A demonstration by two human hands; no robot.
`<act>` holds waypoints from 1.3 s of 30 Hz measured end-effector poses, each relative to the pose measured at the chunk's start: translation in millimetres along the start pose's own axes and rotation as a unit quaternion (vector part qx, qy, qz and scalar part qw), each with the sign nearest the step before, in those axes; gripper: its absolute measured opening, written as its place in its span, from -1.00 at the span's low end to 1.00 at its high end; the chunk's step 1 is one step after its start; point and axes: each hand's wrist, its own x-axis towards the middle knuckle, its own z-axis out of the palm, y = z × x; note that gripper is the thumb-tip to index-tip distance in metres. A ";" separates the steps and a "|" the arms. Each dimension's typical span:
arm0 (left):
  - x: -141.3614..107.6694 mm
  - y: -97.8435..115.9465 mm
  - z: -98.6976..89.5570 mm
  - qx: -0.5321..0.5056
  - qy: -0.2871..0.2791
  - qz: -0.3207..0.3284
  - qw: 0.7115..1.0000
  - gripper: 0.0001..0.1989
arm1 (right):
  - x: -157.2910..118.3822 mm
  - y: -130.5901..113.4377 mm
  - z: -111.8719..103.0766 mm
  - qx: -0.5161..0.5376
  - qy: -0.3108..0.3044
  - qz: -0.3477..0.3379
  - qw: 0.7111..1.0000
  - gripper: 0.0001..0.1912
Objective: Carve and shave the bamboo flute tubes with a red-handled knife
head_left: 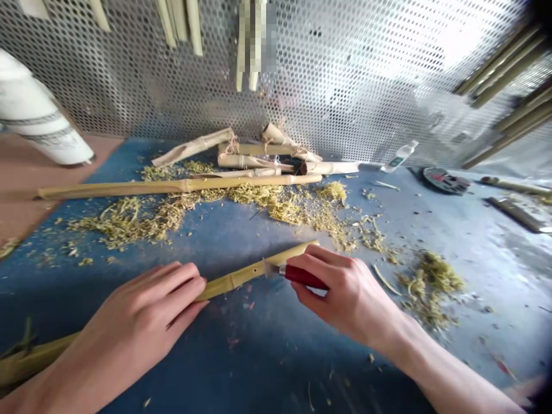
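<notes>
A long bamboo pole (224, 283) lies slantwise on the blue tabletop, with a node and a small dark hole (255, 269) in its side. My left hand (157, 305) is closed around the pole left of the node. In my right hand (340, 282) is a carving knife with a red handle (304, 276). Its short blade (271, 268) touches the bamboo, or nearly so, just right of the hole. The pole's far end shows beyond my right fingers. Behind my left wrist, a bamboo length (38, 359) continues at the lower left.
Heaps of shavings (284, 207) cover the middle. Behind them lie a long bamboo pole (142, 188) and several cut bamboo pieces (254, 161) against a perforated metal panel (302, 103). A small bottle (401, 156) and a round dark object (446, 180) stand right; a white cylinder (47, 121) leans left.
</notes>
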 end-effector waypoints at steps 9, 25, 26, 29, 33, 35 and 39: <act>48.1 11.0 -18.4 0.051 -0.137 -0.019 0.989 -0.83 | 2.2 5.5 3.6 0.016 -0.006 -0.028 0.999 -0.76; 53.6 4.6 -7.0 -0.049 -0.181 -0.073 0.980 -0.65 | 6.0 -18.1 -13.3 0.021 -0.068 -0.031 0.997 -0.69; 54.0 5.5 -7.6 -0.050 -0.181 -0.075 0.979 -0.66 | 6.6 -22.1 -14.8 0.009 -0.067 -0.025 0.997 -0.68; 54.3 6.7 -7.7 -0.055 -0.180 -0.077 0.979 -0.70 | 9.4 -37.6 -18.9 -0.037 -0.071 -0.008 0.997 -0.69; 53.9 6.2 -5.7 -0.060 -0.174 -0.075 0.980 -0.64 | 17.1 -60.5 -20.8 -0.101 -0.082 0.011 0.991 -0.65; 53.9 6.5 -5.4 -0.060 -0.167 -0.073 0.981 -0.63 | 22.6 -66.8 -22.1 -0.109 -0.086 0.016 0.990 -0.64; 54.6 7.9 -5.8 -0.058 -0.154 -0.068 0.984 -0.72 | 33.8 -59.8 -30.4 -0.051 -0.106 0.027 0.993 -0.57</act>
